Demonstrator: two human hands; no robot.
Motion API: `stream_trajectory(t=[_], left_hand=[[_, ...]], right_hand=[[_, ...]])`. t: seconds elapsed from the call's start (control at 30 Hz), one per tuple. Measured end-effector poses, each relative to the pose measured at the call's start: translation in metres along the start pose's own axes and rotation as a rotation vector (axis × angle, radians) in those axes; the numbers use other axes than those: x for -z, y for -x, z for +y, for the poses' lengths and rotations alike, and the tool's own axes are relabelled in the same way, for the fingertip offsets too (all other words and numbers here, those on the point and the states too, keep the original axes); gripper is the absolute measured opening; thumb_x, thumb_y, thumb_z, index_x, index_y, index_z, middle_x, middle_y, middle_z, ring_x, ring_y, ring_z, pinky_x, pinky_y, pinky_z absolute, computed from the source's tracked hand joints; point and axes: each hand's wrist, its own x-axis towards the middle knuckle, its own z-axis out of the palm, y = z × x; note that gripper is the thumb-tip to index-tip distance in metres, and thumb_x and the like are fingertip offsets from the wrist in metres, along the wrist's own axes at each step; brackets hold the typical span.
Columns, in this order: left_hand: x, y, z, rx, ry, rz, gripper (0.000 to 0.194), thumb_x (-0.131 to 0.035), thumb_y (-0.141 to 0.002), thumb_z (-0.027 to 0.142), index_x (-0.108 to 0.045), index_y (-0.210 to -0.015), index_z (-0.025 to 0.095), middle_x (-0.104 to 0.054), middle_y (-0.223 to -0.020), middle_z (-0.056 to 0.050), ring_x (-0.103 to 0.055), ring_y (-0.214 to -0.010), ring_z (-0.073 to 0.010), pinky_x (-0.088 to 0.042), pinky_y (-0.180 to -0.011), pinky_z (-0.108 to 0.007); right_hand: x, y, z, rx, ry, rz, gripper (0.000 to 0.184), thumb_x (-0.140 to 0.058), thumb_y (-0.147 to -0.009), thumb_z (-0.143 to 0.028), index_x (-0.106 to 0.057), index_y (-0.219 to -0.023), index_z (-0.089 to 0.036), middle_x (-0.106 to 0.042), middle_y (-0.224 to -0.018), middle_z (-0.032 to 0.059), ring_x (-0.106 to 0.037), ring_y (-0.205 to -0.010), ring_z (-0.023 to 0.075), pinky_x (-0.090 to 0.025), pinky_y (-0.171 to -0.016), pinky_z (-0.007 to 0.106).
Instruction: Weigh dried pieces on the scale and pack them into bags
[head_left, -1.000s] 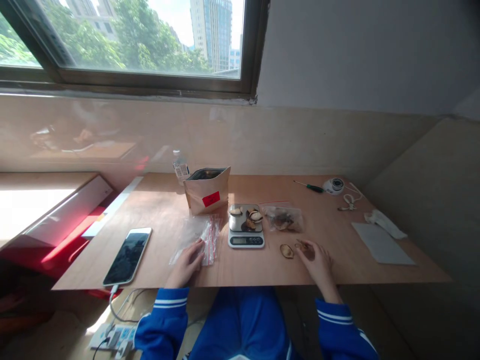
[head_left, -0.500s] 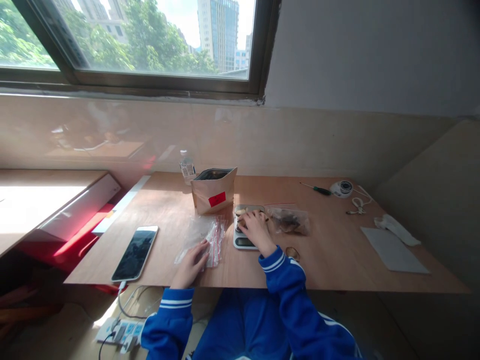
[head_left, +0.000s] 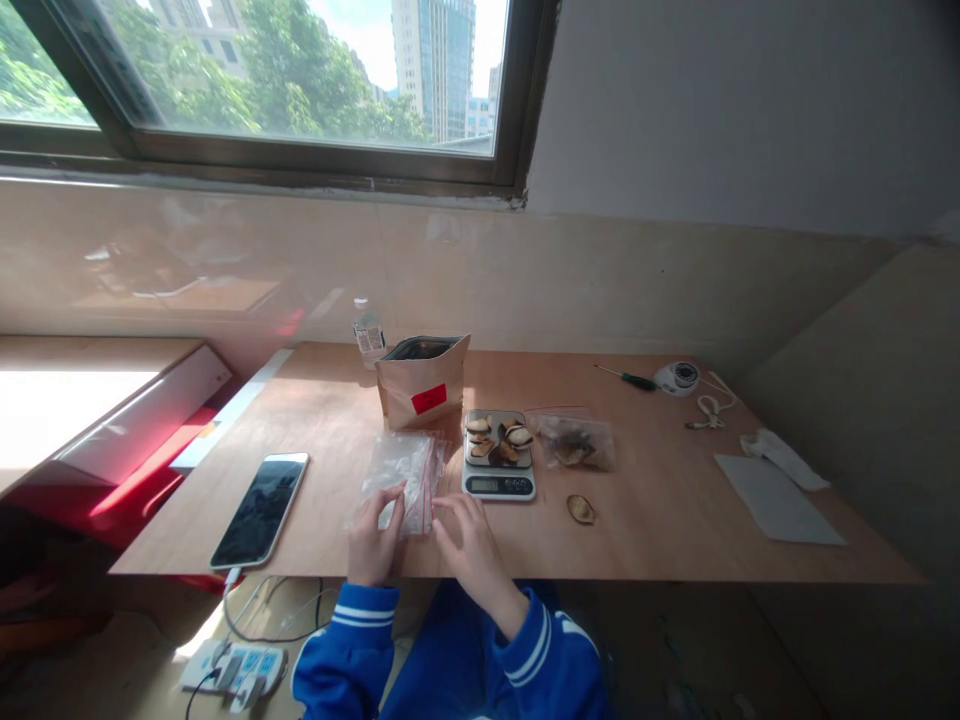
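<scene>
Several clear zip bags (head_left: 399,462) with red seal strips lie in a stack in front of me. On their near left part, my left hand (head_left: 373,535) has thumb and fingers closed on the plastic. My right hand (head_left: 474,548) reaches to the red-striped right edge, its fingers stretched and thumb apart. Beyond it stands a white digital kitchen scale (head_left: 498,487); dried, brown-rimmed slices (head_left: 501,440) lie on its metal plate. One similar dried slice (head_left: 580,509) rests on the table. A filled zip bag (head_left: 576,442) with dark pieces lies right of the scale.
An open kraft pouch (head_left: 421,385) with a red label stands behind the bags, near a plastic bottle (head_left: 369,335). A charging phone (head_left: 261,510) lies left. Far right are a screwdriver (head_left: 637,381), a dome camera (head_left: 678,378) and a grey sheet (head_left: 776,500).
My right hand has left the scale and moved down and left to the zip bags, uncovering the slices. My left hand's fingers have shifted slightly on the bags.
</scene>
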Motion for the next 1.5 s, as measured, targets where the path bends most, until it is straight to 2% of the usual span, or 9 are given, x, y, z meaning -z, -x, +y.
stream_trajectory(t=[0.1,0.2,0.43,0.57,0.73,0.87,1.0,1.13,1.5], left_hand=[[-0.006,0.012,0.023,-0.166,0.063,0.188,0.017,-0.059,-0.081,0.024,-0.065,-0.097,0.02,-0.071,-0.088,-0.004,-0.066,-0.081,-0.0176,-0.052,-0.076,-0.032],[-0.014,0.022,0.037,-0.193,0.132,0.304,0.018,-0.059,-0.081,0.018,-0.063,-0.099,0.02,-0.07,-0.085,-0.002,-0.065,-0.075,-0.015,-0.052,-0.069,-0.028],[-0.015,0.018,0.035,0.119,0.225,0.506,0.016,-0.058,-0.081,0.032,-0.061,-0.09,0.019,-0.064,-0.082,-0.002,-0.06,-0.071,-0.0137,-0.051,-0.067,-0.028],[-0.004,0.005,0.041,0.268,0.303,0.469,0.023,-0.059,-0.079,0.04,-0.058,-0.084,0.017,-0.058,-0.07,0.002,-0.056,-0.063,-0.0111,-0.05,-0.062,-0.025],[0.007,-0.008,0.054,0.295,0.324,0.401,0.022,-0.06,-0.078,0.038,-0.057,-0.079,0.017,-0.051,-0.063,0.004,-0.048,-0.055,-0.0085,-0.044,-0.054,-0.021],[0.004,-0.016,0.061,0.263,0.224,0.382,0.021,-0.058,-0.08,0.038,-0.057,-0.079,0.017,-0.053,-0.07,0.002,-0.05,-0.061,-0.0106,-0.045,-0.058,-0.023],[-0.006,-0.026,0.069,0.153,0.204,0.354,0.019,-0.055,-0.083,0.037,-0.053,-0.079,0.018,-0.057,-0.097,-0.006,-0.057,-0.098,-0.0188,-0.049,-0.08,-0.031],[-0.02,-0.038,0.081,0.176,0.37,0.259,0.019,-0.047,-0.087,0.036,-0.043,-0.078,0.02,-0.057,-0.116,-0.012,-0.054,-0.113,-0.0207,-0.046,-0.093,-0.037],[-0.043,-0.039,0.093,0.373,0.443,0.143,0.021,-0.044,-0.086,0.041,-0.04,-0.079,0.021,-0.058,-0.123,-0.011,-0.062,-0.1,-0.0193,-0.049,-0.082,-0.033]], right_hand=[[-0.022,-0.001,-0.003,-0.183,-0.15,0.117,0.042,-0.054,-0.085,-0.032,-0.044,-0.123,-0.018,-0.059,-0.113,0.0106,-0.059,-0.092,0.0196,-0.05,-0.081,0.034],[-0.029,-0.004,-0.009,-0.274,-0.271,0.069,0.04,-0.052,-0.086,-0.04,-0.047,-0.119,-0.019,-0.062,-0.108,0.0102,-0.062,-0.088,0.0194,-0.051,-0.076,0.032],[-0.031,0.008,0.0,-0.371,-0.33,-0.114,0.044,-0.035,-0.092,-0.051,-0.06,-0.076,-0.018,-0.063,-0.066,0.0035,-0.061,-0.063,0.0161,-0.047,-0.063,0.027],[-0.023,0.016,0.008,-0.375,-0.406,-0.278,0.047,-0.039,-0.089,-0.055,-0.061,-0.073,-0.017,-0.062,-0.064,0.0019,-0.057,-0.059,0.0135,-0.044,-0.06,0.025],[0.018,0.018,-0.001,-0.274,-0.385,-0.398,0.038,-0.046,-0.089,-0.051,-0.064,-0.091,-0.018,-0.064,-0.076,0.001,-0.057,-0.066,0.0128,-0.044,-0.063,0.024],[0.053,0.011,0.011,-0.174,-0.147,-0.139,0.028,-0.046,-0.09,-0.042,-0.065,-0.092,-0.02,-0.061,-0.092,0.0043,-0.058,-0.082,0.0162,-0.047,-0.072,0.028],[0.089,-0.01,0.044,-0.038,0.149,0.187,0.021,-0.047,-0.088,-0.03,-0.062,-0.101,-0.022,-0.055,-0.107,0.0085,-0.052,-0.106,0.022,-0.044,-0.092,0.039],[0.117,-0.038,0.067,0.018,0.434,0.258,0.025,-0.05,-0.086,-0.026,-0.062,-0.107,-0.024,-0.049,-0.117,0.0104,-0.046,-0.115,0.0263,-0.036,-0.1,0.048],[0.099,-0.068,0.074,0.11,0.801,0.047,0.036,-0.066,-0.077,-0.029,-0.062,-0.113,-0.025,-0.037,-0.138,0.0145,-0.032,-0.128,0.0338,-0.03,-0.1,0.051]])
